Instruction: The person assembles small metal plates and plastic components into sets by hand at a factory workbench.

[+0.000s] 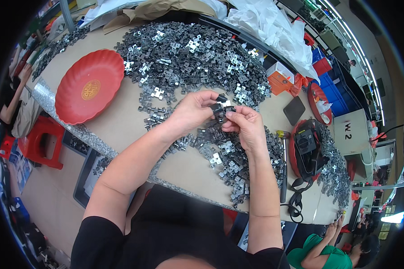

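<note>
My left hand (191, 111) and my right hand (248, 125) meet over the middle of the table, fingers closed in a pinch. Between their fingertips is a small metal clip (226, 104), partly shiny and partly dark; the fingers hide much of it. Something black covers the tips of some left fingers. Beyond the hands spreads a big heap of small grey metal clips (179, 58), a few of them catching the light. More loose clips (231, 168) lie beneath my hands and beside my right forearm.
A red scalloped plate (72, 96) stands at the left table edge. To the right lie a hammer (284, 166), a dark square pad (294, 110), an orange-and-white box (280, 78) and a red bowl with a black device (307, 143). A person in green (325, 251) works at lower right.
</note>
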Tool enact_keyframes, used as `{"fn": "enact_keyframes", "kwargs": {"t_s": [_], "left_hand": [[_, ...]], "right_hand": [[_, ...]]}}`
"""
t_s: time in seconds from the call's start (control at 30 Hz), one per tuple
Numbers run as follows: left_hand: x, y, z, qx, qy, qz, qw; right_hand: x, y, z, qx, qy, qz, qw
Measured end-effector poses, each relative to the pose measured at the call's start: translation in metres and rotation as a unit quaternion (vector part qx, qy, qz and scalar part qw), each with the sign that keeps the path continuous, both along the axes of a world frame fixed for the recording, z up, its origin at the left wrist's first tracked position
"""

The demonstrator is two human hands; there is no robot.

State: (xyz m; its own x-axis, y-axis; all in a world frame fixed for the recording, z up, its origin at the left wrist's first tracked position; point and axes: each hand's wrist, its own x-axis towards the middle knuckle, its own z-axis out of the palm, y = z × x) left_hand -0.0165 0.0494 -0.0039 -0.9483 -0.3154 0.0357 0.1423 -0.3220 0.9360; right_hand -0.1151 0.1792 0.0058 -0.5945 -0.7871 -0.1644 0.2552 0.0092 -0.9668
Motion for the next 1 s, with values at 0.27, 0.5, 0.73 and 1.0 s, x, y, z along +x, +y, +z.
{"fn": "enact_keyframes", "kwargs": {"t_s": [0.27, 0.5, 0.73, 1.0], "left_hand": [[0.001, 0.007, -0.006, -0.304, -0.008, 0.059, 0.951], [0.005, 0.015, -0.008, -0.382, 0.058, 0.125, 0.914], [0.009, 0.000, 0.004, -0.399, -0.032, 0.040, 0.916], [0.072, -0.056, 0.045, -0.564, -0.240, 0.199, 0.765]], "right_hand": [[-0.002, 0.010, 0.018, 0.063, 0.085, 0.023, 0.994], [-0.005, 0.011, 0.004, 0.030, 0.148, 0.036, 0.988], [0.000, 0.007, 0.005, 0.063, 0.149, 0.035, 0.986], [-0.028, 0.029, 0.010, 0.175, 0.353, 0.104, 0.913]]}}
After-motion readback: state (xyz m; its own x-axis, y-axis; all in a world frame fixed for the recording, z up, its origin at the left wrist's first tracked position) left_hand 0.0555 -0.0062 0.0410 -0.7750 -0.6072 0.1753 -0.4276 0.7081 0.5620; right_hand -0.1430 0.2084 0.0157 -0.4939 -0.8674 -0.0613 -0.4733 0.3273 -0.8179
